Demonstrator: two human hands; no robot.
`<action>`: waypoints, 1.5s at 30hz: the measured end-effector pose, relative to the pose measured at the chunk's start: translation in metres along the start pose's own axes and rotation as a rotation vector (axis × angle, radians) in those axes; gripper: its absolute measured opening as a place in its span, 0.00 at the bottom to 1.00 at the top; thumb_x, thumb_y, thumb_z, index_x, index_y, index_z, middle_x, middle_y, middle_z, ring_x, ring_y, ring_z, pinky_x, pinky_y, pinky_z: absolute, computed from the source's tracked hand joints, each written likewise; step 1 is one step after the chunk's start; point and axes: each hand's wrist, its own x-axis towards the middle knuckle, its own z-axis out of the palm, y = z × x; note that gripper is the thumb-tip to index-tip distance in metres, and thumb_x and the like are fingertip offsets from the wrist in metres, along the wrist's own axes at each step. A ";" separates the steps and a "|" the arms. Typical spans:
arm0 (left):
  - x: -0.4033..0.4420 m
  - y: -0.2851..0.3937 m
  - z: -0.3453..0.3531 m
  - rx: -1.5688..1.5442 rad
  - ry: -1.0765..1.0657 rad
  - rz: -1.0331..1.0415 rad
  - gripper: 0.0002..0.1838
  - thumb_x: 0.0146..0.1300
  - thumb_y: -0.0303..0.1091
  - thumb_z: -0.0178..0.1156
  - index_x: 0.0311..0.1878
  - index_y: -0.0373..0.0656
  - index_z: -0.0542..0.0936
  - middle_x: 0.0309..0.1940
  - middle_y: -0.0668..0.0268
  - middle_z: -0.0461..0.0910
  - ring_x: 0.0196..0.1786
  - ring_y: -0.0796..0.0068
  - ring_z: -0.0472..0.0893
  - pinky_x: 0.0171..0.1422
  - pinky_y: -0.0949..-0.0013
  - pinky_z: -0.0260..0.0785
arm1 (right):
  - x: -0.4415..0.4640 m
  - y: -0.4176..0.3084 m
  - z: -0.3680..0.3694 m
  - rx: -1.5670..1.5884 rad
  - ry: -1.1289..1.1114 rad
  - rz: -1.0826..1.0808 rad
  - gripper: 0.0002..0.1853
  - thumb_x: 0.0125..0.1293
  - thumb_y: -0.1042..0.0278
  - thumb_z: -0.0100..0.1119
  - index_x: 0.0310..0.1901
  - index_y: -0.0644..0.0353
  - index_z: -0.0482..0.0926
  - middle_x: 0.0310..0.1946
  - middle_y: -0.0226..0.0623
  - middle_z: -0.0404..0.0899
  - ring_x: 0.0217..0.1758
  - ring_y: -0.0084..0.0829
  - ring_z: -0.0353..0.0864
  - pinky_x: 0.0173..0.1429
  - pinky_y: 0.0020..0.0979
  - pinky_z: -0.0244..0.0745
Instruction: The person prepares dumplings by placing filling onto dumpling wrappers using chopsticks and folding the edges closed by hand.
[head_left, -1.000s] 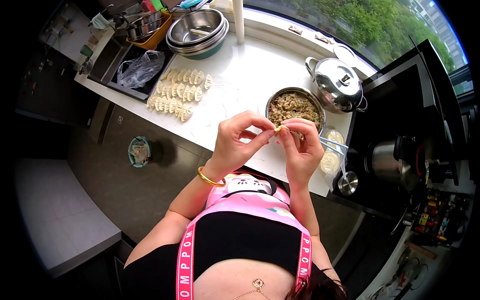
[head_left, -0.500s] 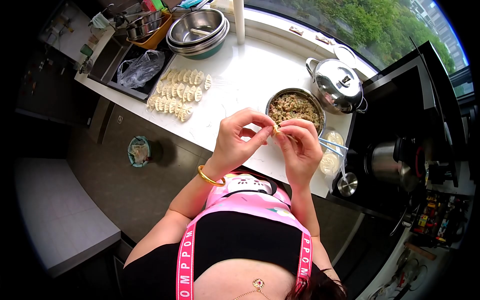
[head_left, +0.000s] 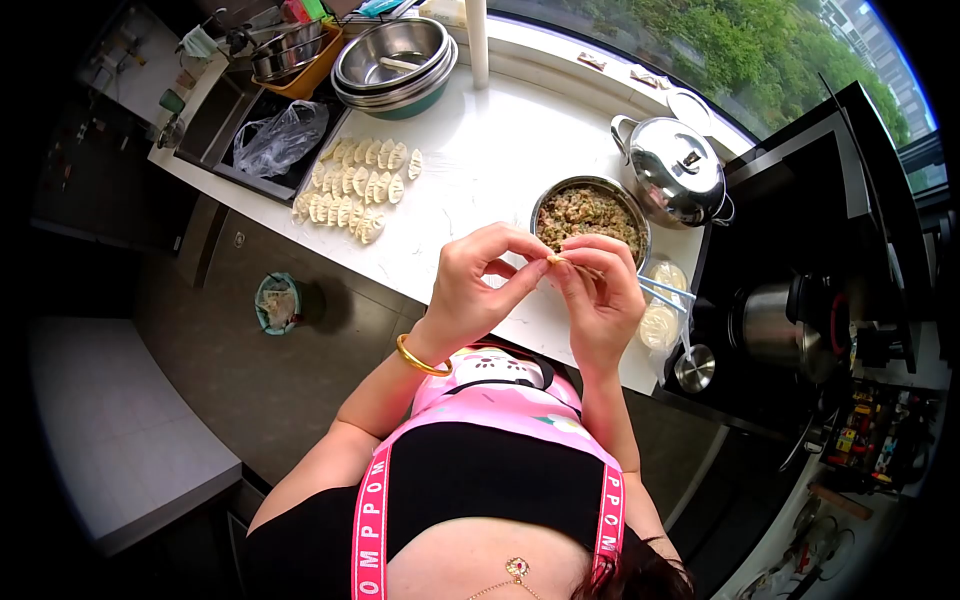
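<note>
Between my fingertips is a small pale dumpling (head_left: 555,259), mostly covered by the fingers. My left hand (head_left: 487,275) pinches one side of it with thumb and index finger. On the other side my right hand (head_left: 600,290) pinches it too, the remaining fingers curled. Just beyond the hands stands a steel bowl of minced filling (head_left: 590,215). Round dumpling wrappers (head_left: 662,318) in clear plastic lie to the right, with pale blue chopsticks (head_left: 666,291) by them. Several rows of folded dumplings (head_left: 355,185) rest on the counter at the left.
A lidded steel pot (head_left: 680,170) stands behind the filling bowl. Nested basins (head_left: 395,65) sit at the back left, near a sink with a plastic bag (head_left: 282,140). The black stove (head_left: 790,230) with a pot (head_left: 780,322) is at right. A bin (head_left: 278,303) stands on the floor.
The fingertips have shifted slightly along the dumpling's edge, and less of it shows now. Both hands stay in nearly the same place; the other things are unmoved.
</note>
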 end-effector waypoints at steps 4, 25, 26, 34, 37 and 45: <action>-0.002 -0.002 0.002 0.000 0.036 -0.014 0.06 0.56 0.19 0.63 0.37 0.37 0.82 0.33 0.63 0.82 0.35 0.76 0.83 0.34 0.76 0.79 | -0.001 0.000 0.001 -0.032 -0.016 0.001 0.06 0.58 0.81 0.65 0.36 0.70 0.78 0.41 0.41 0.76 0.38 0.25 0.79 0.38 0.23 0.80; -0.006 -0.005 0.000 -0.176 -0.085 -0.172 0.09 0.60 0.22 0.63 0.44 0.34 0.78 0.41 0.63 0.79 0.42 0.77 0.81 0.39 0.77 0.79 | -0.005 -0.003 -0.001 0.180 -0.030 0.142 0.05 0.65 0.78 0.60 0.41 0.69 0.77 0.45 0.40 0.74 0.46 0.24 0.78 0.43 0.23 0.82; -0.005 -0.005 0.001 -0.172 -0.086 -0.194 0.08 0.60 0.22 0.63 0.43 0.34 0.78 0.40 0.63 0.80 0.42 0.77 0.81 0.39 0.77 0.79 | -0.006 -0.003 -0.002 0.177 -0.035 0.144 0.05 0.66 0.76 0.59 0.41 0.68 0.78 0.45 0.40 0.74 0.46 0.25 0.78 0.43 0.24 0.81; -0.004 -0.008 0.007 -0.221 -0.068 -0.244 0.09 0.61 0.24 0.63 0.44 0.34 0.80 0.38 0.64 0.81 0.40 0.78 0.82 0.38 0.77 0.79 | -0.007 0.000 -0.009 0.001 -0.056 0.087 0.09 0.70 0.69 0.54 0.41 0.66 0.79 0.46 0.41 0.76 0.47 0.27 0.78 0.42 0.24 0.76; -0.002 -0.008 0.009 -0.161 -0.083 -0.226 0.08 0.61 0.23 0.63 0.43 0.34 0.81 0.38 0.64 0.81 0.40 0.78 0.82 0.38 0.77 0.79 | -0.007 0.000 -0.007 -0.034 -0.038 0.066 0.08 0.70 0.69 0.54 0.41 0.66 0.79 0.46 0.41 0.76 0.45 0.26 0.78 0.40 0.23 0.76; -0.003 -0.017 0.009 -0.153 -0.071 -0.192 0.05 0.62 0.22 0.61 0.40 0.33 0.81 0.38 0.62 0.80 0.40 0.77 0.81 0.38 0.76 0.80 | -0.006 0.001 -0.011 -0.084 -0.043 0.086 0.08 0.70 0.69 0.54 0.42 0.66 0.78 0.48 0.42 0.75 0.46 0.27 0.78 0.38 0.24 0.78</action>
